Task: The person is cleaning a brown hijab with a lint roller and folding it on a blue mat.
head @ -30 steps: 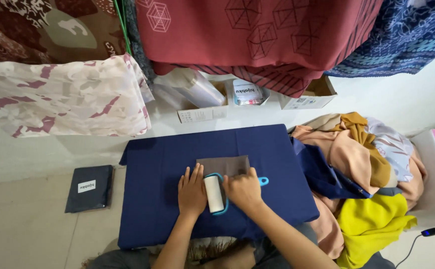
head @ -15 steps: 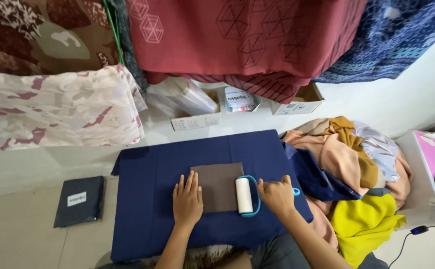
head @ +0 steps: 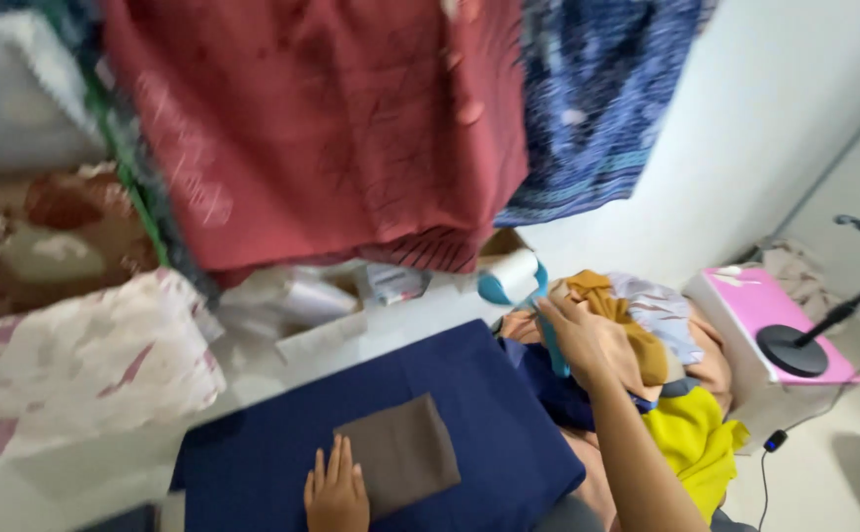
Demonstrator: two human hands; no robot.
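Lint roller [head: 514, 276] with a white roll and a blue frame is up in the air, beyond the far right corner of the dark blue cloth [head: 469, 394]. The right hand [head: 580, 340] is closed around its blue handle. On the blue cloth lies a folded brown cloth [head: 400, 455], near the front edge. The left hand [head: 336, 491] rests flat beside it, fingers together, touching its left edge. Right of the blue cloth is a pile of clothes [head: 666, 394]. Behind the blue cloth hangs a red cloth [head: 331, 128].
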